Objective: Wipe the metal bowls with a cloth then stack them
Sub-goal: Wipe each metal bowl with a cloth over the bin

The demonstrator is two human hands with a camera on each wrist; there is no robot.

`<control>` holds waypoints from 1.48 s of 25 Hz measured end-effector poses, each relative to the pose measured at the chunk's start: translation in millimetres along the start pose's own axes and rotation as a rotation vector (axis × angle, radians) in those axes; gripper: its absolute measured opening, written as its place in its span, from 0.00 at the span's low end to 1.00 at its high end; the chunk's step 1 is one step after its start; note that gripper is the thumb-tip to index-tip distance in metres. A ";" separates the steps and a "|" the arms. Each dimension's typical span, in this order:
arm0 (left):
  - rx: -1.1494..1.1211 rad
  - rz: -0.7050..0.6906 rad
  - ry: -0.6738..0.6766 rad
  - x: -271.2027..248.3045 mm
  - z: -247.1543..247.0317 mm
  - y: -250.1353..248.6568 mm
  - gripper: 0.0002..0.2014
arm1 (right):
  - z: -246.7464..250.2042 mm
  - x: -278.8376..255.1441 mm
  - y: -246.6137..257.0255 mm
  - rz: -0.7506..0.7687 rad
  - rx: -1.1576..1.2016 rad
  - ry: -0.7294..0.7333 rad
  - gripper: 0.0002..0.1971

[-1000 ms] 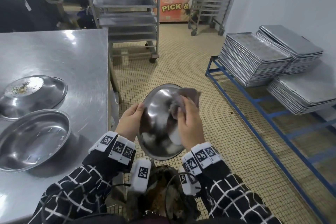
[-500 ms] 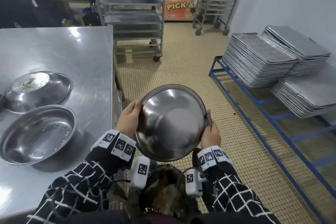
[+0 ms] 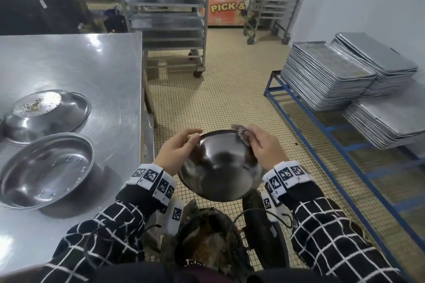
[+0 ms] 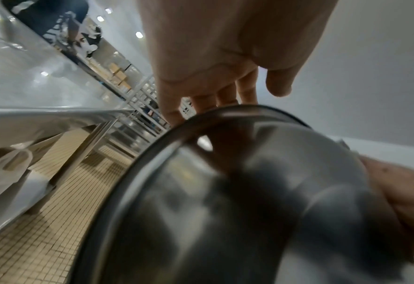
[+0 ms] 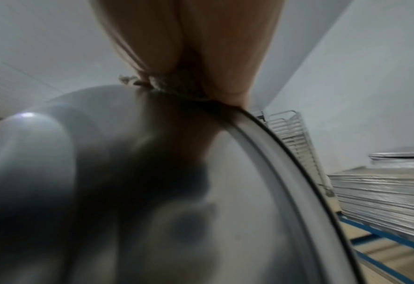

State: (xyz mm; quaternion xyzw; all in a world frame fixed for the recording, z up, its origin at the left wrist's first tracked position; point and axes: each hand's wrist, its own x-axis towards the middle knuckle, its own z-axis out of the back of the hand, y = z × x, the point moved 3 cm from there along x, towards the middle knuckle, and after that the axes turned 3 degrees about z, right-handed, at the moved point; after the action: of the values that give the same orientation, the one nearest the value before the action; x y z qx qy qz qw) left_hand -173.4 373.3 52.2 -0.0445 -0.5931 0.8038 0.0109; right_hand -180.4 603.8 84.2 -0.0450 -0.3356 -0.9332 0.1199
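Note:
I hold a metal bowl (image 3: 220, 167) over the floor in front of me, its outer side turned toward me and its opening facing away. My left hand (image 3: 177, 149) grips the left rim, fingers curled over the edge. My right hand (image 3: 264, 145) pinches a grey cloth (image 3: 241, 132) against the upper right rim. The left wrist view has my left hand (image 4: 213, 57) on the bowl (image 4: 249, 192); the right wrist view has the cloth (image 5: 174, 86) squeezed between my right hand (image 5: 188, 48) and the bowl (image 5: 152, 192). On the table an upturned bowl (image 3: 46, 112) carries crumbs, and an upright bowl (image 3: 46, 167) sits nearer.
The steel table (image 3: 103, 64) fills the left, its edge close to my left forearm. Stacks of baking trays (image 3: 333, 76) rest on a blue frame (image 3: 322, 126) at the right. Wheeled racks (image 3: 165, 14) stand at the back. A dark bag (image 3: 207, 243) sits below my hands.
My right hand stopped rubbing the bowl's face and moved the cloth to the upper right rim. The bowl has tipped so its opening faces away. My left hand kept its grip.

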 end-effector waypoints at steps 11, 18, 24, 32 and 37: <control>-0.099 0.155 -0.122 -1.0 -1.5 2.7 0.16 | -64.2 -29.6 37.2 0.251 -0.198 -0.287 0.24; -0.233 0.158 -0.182 -11.6 9.2 -9.6 0.16 | -49.3 -42.4 -28.7 -0.759 0.630 -0.228 0.13; 0.009 -0.176 -0.074 -18.9 7.9 -14.7 0.31 | -15.1 -31.1 -12.5 -0.792 1.288 -0.140 0.23; -0.426 0.094 -0.065 5.2 17.4 6.9 0.33 | -21.2 -37.5 -9.5 -0.684 0.914 -0.202 0.09; -0.368 0.417 0.129 -8.3 16.0 4.4 0.18 | -16.8 -39.9 -16.8 -0.587 0.692 -0.132 0.06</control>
State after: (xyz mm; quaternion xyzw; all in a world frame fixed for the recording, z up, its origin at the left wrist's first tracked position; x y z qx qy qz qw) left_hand -166.3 356.2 53.3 -0.2179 -0.7050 0.6631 -0.1253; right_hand -146.2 613.4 54.4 0.0352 -0.6330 -0.7559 -0.1633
